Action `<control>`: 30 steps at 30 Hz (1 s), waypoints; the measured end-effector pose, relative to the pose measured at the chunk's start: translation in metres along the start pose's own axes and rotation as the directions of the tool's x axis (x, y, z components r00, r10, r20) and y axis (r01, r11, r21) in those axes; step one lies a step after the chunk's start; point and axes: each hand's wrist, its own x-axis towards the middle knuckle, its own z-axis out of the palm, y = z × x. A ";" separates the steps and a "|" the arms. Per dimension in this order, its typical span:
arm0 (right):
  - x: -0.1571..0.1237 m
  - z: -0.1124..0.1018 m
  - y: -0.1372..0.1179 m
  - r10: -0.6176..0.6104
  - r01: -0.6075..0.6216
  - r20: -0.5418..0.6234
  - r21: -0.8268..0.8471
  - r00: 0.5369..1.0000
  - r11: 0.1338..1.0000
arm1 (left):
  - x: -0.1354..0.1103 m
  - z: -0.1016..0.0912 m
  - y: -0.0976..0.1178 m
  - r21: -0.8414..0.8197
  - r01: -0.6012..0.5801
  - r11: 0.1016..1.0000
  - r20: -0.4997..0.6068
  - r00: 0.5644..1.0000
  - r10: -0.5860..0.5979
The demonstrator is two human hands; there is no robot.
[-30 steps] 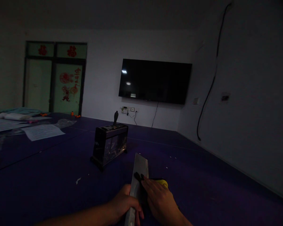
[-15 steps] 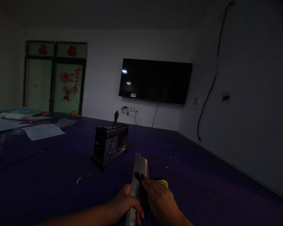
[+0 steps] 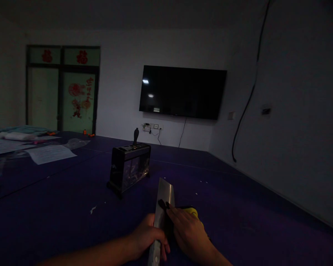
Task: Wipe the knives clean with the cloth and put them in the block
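Note:
A broad-bladed kitchen cleaver (image 3: 165, 189) points away from me, its pale handle low in the picture. My left hand (image 3: 150, 236) is closed around it where the blade meets the handle. Against the right side of the blade, my right hand (image 3: 188, 231) presses a cloth with a yellow patch (image 3: 192, 211) and a dark part; most of that cloth is hidden under the hand. Beyond the blade tip stands a knife block (image 3: 130, 170) with clear sides and a dark frame. One black handle (image 3: 135, 136) sticks up from its top.
The purple tabletop (image 3: 233, 207) has small white scraps (image 3: 93, 210) on it. At far left lie paper sheets (image 3: 51, 153), a clear plastic bag (image 3: 76, 143) and folded cloths (image 3: 27, 129). A black cable (image 3: 245, 105) hangs along the right wall; a television (image 3: 183, 92) is mounted ahead.
The view has shifted slightly, so the room appears a little higher. Both hands keep their hold on the cleaver and cloth, with hardly any visible movement.

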 end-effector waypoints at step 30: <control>0.001 0.000 -0.001 0.015 -0.015 0.019 0.020 1.000 1.000 | 0.002 -0.002 -0.003 -0.007 -0.013 1.000 0.016 1.000 0.013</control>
